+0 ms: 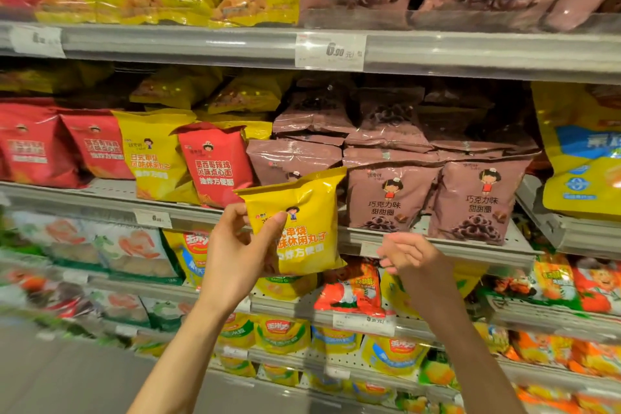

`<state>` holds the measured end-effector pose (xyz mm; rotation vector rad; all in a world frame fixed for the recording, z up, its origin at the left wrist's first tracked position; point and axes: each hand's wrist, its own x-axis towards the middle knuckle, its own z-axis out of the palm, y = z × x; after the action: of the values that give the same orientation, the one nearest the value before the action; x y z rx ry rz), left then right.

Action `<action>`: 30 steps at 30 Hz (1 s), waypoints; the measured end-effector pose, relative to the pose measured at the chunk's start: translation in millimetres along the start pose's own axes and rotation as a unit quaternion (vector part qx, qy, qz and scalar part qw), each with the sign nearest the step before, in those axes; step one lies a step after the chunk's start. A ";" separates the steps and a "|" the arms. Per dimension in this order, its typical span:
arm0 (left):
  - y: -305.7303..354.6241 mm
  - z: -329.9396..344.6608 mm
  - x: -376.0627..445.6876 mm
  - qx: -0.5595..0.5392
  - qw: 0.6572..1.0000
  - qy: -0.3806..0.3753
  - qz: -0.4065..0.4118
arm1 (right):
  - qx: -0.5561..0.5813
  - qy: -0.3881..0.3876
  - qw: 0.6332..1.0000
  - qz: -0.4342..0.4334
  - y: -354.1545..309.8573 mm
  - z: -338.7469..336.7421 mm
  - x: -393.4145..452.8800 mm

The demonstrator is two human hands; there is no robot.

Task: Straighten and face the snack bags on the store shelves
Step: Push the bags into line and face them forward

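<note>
My left hand (240,255) grips a yellow snack bag (300,228) by its left edge, thumb on the front, holding it upright in the air before the middle shelf (111,193). My right hand (408,254) hovers just right of the bag with loosely curled fingers, holding nothing. Behind the bag, a red bag (216,165) leans tilted, next to an upright yellow bag (151,155). Brown chocolate-ring bags (391,195) stand to the right with more stacked flat behind them.
Two red bags (60,148) stand at the middle shelf's left. The upper shelf (470,54) carries yellow and brown bags and a price tag (331,51). Lower shelves hold several green, orange and yellow bags. A large yellow-and-blue bag (584,158) stands far right.
</note>
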<state>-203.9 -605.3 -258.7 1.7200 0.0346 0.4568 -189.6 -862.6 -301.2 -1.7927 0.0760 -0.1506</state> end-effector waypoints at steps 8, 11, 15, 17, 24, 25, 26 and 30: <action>-24.8 -71.6 30.8 -0.032 0.999 -0.023 0.002 | -0.100 0.032 0.993 -0.056 -25.5 82.5 -18.8; -36.4 -116.7 50.6 -0.043 0.998 -0.041 0.002 | -0.048 0.062 0.996 -0.041 -28.5 132.4 -20.8; -44.1 -176.4 73.6 -0.057 0.997 -0.042 -0.002 | -0.017 0.065 0.998 -0.019 -47.2 196.5 -30.0; -50.7 -200.1 84.3 -0.051 0.998 -0.044 -0.010 | -0.030 0.081 0.996 -0.026 -54.0 222.6 -35.3; -66.8 -240.0 114.9 -0.063 0.996 -0.061 -0.020 | -0.010 0.098 0.995 -0.006 -77.5 264.7 -35.3; -67.2 -241.2 119.2 -0.060 0.996 -0.063 -0.018 | -0.035 0.115 0.993 -0.019 -82.0 266.1 -30.4; -68.1 -241.9 123.8 -0.059 0.996 -0.064 -0.014 | -0.067 0.134 0.988 -0.038 -86.3 266.6 -24.1; -68.5 -238.9 139.7 -0.060 0.997 -0.052 -0.004 | -0.195 0.187 0.961 -0.052 -105.4 269.1 4.8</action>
<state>-135.8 -328.5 -254.0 1.6221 -0.0596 0.3551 -149.5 -579.7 -257.3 -2.1422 0.2990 -0.5832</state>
